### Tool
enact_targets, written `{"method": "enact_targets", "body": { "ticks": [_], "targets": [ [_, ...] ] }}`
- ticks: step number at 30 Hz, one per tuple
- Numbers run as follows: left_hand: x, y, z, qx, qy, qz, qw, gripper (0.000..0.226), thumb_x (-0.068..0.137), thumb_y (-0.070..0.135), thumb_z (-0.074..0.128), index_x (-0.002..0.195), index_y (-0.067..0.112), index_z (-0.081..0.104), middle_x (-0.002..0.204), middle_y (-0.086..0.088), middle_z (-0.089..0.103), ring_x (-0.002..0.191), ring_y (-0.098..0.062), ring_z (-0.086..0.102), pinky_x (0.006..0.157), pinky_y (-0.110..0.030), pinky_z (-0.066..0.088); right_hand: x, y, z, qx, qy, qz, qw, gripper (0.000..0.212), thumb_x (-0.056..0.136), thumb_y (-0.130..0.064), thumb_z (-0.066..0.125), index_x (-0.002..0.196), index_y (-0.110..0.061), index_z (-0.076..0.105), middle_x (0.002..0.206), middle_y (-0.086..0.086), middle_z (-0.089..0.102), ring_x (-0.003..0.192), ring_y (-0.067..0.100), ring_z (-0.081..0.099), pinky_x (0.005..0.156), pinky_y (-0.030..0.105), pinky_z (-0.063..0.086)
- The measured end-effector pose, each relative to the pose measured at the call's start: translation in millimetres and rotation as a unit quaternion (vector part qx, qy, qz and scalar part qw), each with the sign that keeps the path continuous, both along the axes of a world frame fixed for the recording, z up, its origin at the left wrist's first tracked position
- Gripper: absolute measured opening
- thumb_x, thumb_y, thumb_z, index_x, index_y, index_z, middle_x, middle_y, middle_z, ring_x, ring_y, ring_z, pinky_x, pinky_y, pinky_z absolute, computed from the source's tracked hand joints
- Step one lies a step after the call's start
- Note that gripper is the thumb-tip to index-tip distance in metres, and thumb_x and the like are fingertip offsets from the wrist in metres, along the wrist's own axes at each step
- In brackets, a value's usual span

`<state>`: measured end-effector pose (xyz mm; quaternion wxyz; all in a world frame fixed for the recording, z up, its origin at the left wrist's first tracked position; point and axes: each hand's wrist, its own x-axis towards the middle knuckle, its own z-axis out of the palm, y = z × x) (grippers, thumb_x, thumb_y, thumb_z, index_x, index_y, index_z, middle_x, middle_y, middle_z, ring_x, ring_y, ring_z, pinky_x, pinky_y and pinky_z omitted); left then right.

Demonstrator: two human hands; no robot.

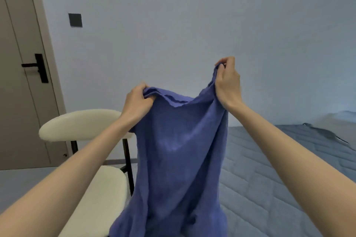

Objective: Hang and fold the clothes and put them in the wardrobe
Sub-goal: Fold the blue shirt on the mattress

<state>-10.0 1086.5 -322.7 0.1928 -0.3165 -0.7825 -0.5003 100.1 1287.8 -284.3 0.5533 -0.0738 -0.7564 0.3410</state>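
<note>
I have the blue garment (179, 152) lifted in the air in front of me, above the near-left edge of the grey quilted bed (279, 188). My left hand (137, 103) bunches one top corner of it in curled fingers, and my right hand (227, 81) pinches the other corner, held higher. The cloth hangs down between them (its lower end runs out of view), just in front of the cream chair (82, 123), with the door (21, 75) at far left.
</note>
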Motion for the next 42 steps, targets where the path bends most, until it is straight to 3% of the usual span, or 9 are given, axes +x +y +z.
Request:
{"method": "enact_targets", "body": {
  "ticks": [6, 10, 13, 15, 21, 26, 29, 34, 42],
  "targets": [
    [-8.3, 31.3, -33.2, -0.262, -0.035, -0.059, 0.963, 0.017, 0.081, 0.020, 0.070, 0.088, 0.015, 0.056, 0.091, -0.003, 0.061, 0.085, -0.020, 0.054, 0.069, -0.028, 0.039, 6.9, 39.9, -46.2, 0.023, -0.351, 0.042, 0.935, 0.024, 0.095, -0.034, 0.042, 0.082, -0.017, 0.052, 0.087, -0.002, 0.058, 0.085, 0.021, 0.053, 0.074, 0.030, 0.036],
    [-31.1, 36.0, -82.3, -0.420, -0.094, -0.149, 0.890, 0.062, 0.064, 0.034, 0.086, 0.114, 0.020, 0.052, 0.109, 0.010, 0.058, 0.101, -0.013, 0.055, 0.081, -0.022, 0.044, 2.3, 63.9, -98.0, 0.010, -0.658, 0.160, 0.736, 0.061, 0.059, -0.079, 0.065, 0.082, -0.023, 0.067, 0.086, -0.011, 0.069, 0.087, 0.015, 0.065, 0.086, 0.034, 0.049],
    [-59.5, 48.4, -119.6, -0.503, -0.050, -0.096, 0.858, 0.049, 0.073, 0.028, 0.079, 0.112, 0.009, 0.057, 0.112, -0.003, 0.061, 0.101, -0.022, 0.055, 0.078, -0.027, 0.039, -12.0, 78.3, -136.9, 0.069, -0.805, 0.162, 0.567, 0.078, 0.058, -0.067, 0.076, 0.121, -0.025, 0.061, 0.116, -0.008, 0.066, 0.110, 0.020, 0.062, 0.099, 0.037, 0.048],
    [-76.0, 61.3, -135.7, -0.543, -0.033, -0.057, 0.837, 0.029, 0.087, 0.026, 0.063, 0.108, 0.007, 0.060, 0.112, -0.010, 0.064, 0.101, -0.026, 0.058, 0.077, -0.030, 0.041, -25.9, 89.6, -158.5, 0.159, -0.831, 0.070, 0.529, 0.073, 0.069, -0.050, 0.078, 0.131, -0.021, 0.053, 0.123, -0.003, 0.060, 0.110, 0.024, 0.059, 0.098, 0.037, 0.048],
    [-114.8, 100.9, -135.9, -0.641, 0.047, 0.115, 0.757, 0.028, 0.093, 0.012, 0.042, 0.117, 0.015, 0.056, 0.121, -0.005, 0.060, 0.111, -0.025, 0.058, 0.075, -0.030, 0.039, -64.3, 137.1, -177.3, 0.054, -0.656, -0.131, 0.741, 0.034, 0.086, -0.002, 0.055, 0.119, -0.005, 0.049, 0.119, 0.015, 0.057, 0.107, 0.035, 0.058, 0.071, 0.035, 0.044],
    [-141.0, 144.0, -92.2, -0.293, 0.040, 0.151, 0.943, 0.026, 0.087, -0.003, 0.034, 0.106, 0.008, 0.049, 0.111, -0.017, 0.055, 0.092, -0.038, 0.055, 0.066, -0.037, 0.036, -107.3, 169.1, -127.4, -0.264, -0.264, -0.089, 0.924, 0.027, 0.084, 0.011, 0.044, 0.100, -0.009, 0.037, 0.091, 0.006, 0.046, 0.088, 0.028, 0.049, 0.070, 0.047, 0.051],
    [-140.8, 166.1, -58.9, -0.117, 0.049, 0.143, 0.982, 0.035, 0.084, -0.010, 0.031, 0.110, 0.006, 0.049, 0.113, -0.019, 0.047, 0.088, -0.037, 0.049, 0.065, -0.038, 0.030, -117.3, 177.5, -87.5, -0.322, -0.069, -0.058, 0.942, 0.033, 0.083, 0.011, 0.029, 0.103, -0.015, 0.037, 0.090, 0.002, 0.050, 0.085, 0.024, 0.051, 0.084, 0.045, 0.053],
    [-133.6, 172.1, -29.5, -0.027, 0.130, 0.125, 0.983, 0.043, 0.074, -0.019, 0.030, 0.103, 0.004, 0.052, 0.107, -0.018, 0.045, 0.089, -0.035, 0.045, 0.066, -0.036, 0.029, -96.7, 175.8, -63.9, -0.247, 0.012, -0.089, 0.965, 0.043, 0.077, 0.010, 0.023, 0.104, -0.022, 0.035, 0.085, -0.011, 0.048, 0.073, 0.006, 0.049, 0.052, 0.003, 0.038],
    [-83.6, 139.4, -93.9, -0.089, 0.093, 0.045, 0.991, 0.042, 0.075, -0.012, 0.037, 0.104, 0.012, 0.057, 0.101, -0.012, 0.052, 0.086, -0.032, 0.050, 0.063, -0.036, 0.038, -43.4, 137.6, -131.1, -0.268, 0.053, -0.177, 0.946, 0.036, 0.078, 0.010, 0.027, 0.101, -0.013, 0.044, 0.099, 0.010, 0.054, 0.084, 0.025, 0.049, 0.067, 0.030, 0.036]
  ]
}}
